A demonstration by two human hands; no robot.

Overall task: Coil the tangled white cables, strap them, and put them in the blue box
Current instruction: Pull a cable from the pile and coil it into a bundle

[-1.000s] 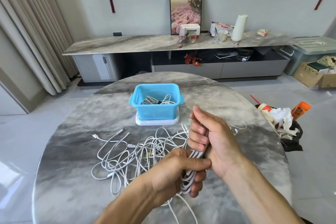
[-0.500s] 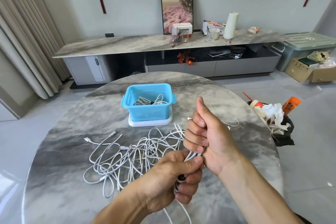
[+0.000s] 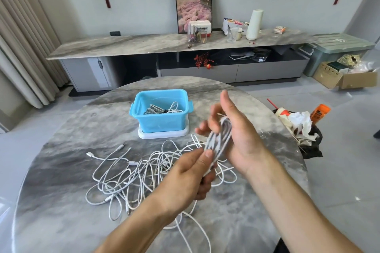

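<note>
A coiled bundle of white cable [image 3: 218, 138] hangs above the round marble table [image 3: 61, 170]. My left hand [image 3: 191, 172] pinches its lower end between thumb and fingers. My right hand [image 3: 234, 131] cradles the upper part, its fingers loosely spread and blurred. A tangle of loose white cables [image 3: 131, 172] lies on the table to the left of my hands, and one strand trails down toward the near edge. The blue box [image 3: 160, 121] stands beyond on a white lid [image 3: 162, 133], with coiled cables [image 3: 162, 110] inside it.
A black bag of trash [image 3: 300, 127] with an orange bottle sits on the floor right of the table. A long marble sideboard [image 3: 144, 44] with a picture, a tissue box and a white jug runs along the far wall. Curtains hang at left.
My right hand has loosened from a tight fist round the bundle and lifted. The left hand has shifted from a full grip to a pinch at the bundle's lower end.
</note>
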